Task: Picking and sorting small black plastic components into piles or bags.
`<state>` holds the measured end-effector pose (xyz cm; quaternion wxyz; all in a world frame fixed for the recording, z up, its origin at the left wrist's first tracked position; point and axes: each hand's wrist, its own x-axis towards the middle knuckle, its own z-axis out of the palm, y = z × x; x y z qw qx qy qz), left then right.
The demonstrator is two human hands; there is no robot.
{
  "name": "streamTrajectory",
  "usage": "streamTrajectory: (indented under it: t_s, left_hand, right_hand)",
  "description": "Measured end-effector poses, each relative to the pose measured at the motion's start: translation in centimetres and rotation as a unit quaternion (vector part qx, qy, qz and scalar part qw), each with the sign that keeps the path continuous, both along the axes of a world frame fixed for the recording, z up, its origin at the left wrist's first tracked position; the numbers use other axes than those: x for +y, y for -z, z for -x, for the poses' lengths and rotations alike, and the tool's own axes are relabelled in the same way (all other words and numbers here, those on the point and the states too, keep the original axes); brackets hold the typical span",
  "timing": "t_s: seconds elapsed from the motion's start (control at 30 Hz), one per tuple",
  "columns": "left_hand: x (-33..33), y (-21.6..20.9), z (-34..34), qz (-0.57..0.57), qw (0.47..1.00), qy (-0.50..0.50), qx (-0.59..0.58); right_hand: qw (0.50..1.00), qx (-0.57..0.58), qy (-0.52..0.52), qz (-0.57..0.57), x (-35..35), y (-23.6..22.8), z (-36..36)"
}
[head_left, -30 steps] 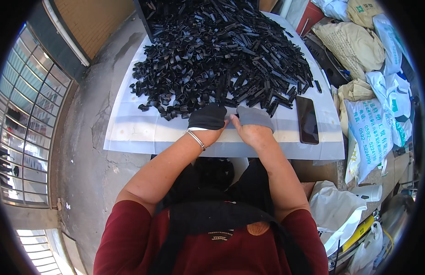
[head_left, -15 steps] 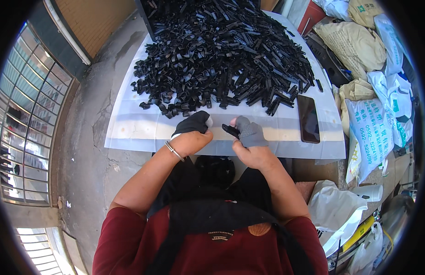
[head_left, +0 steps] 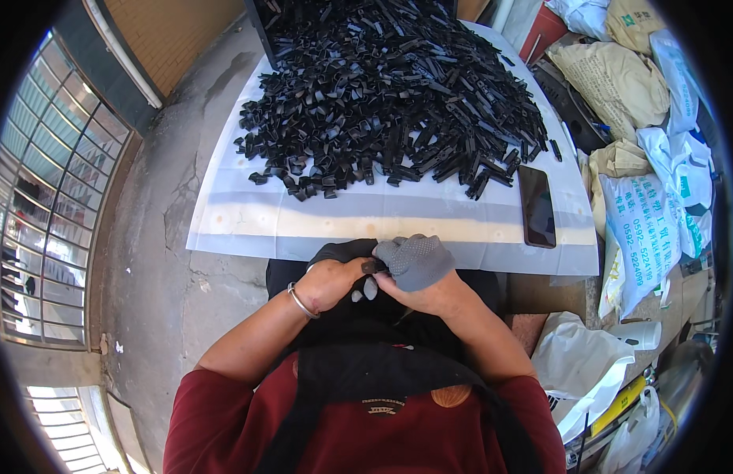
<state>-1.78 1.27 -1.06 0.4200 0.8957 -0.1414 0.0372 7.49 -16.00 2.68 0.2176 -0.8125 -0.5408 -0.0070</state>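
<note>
Just in front of the table's near edge, my two hands meet over my lap. My left hand (head_left: 335, 278), in a black half-finger glove with a bracelet at the wrist, is closed with its thumb pressed on a small black plastic piece (head_left: 373, 266). My right hand (head_left: 418, 268), in a grey dotted glove, curls around that same piece from the other side. The fingers hide most of its shape. Beyond them a large heap of black plastic pieces (head_left: 382, 110), some short and curved, others long and narrow, covers much of the white table sheet (head_left: 248, 229).
A dark phone (head_left: 537, 207) lies at the table's right edge. Printed sacks (head_left: 639, 229) and a crumpled white bag (head_left: 576, 351) crowd the right side. At the left are a concrete floor (head_left: 161, 261) and a barred window (head_left: 58, 182).
Both hands have drawn back from above the sheet toward my lap and come together. The black piece that stuck out of my right hand is now between both hands.
</note>
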Motion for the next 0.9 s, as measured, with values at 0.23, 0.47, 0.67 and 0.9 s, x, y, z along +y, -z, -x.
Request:
streamTrajectory:
  t_s: [0.23, 0.47, 0.67, 0.9]
  left_hand:
    - [-1.9, -3.1, 0.0, 0.033, 0.916, -0.232, 0.326]
    - [-1.4, -1.7, 0.1, 0.229, 0.934, -0.242, 0.127]
    - [-2.2, -2.2, 0.0, 0.208, 0.936, -0.267, 0.093]
    - [-2.3, -1.9, 0.0, 0.184, 0.940, -0.263, 0.120]
  right_hand:
    - [0.994, 0.063, 0.009, -0.086, 0.6, 1.3, 0.7]
    - [0.987, 0.039, 0.051, -0.145, -0.8, 1.0, 1.4]
    - [0.991, -0.027, 0.077, -0.106, -0.9, 0.0, 2.4]
    - [0.987, -0.118, 0.097, -0.048, -0.3, 0.1, 3.0]
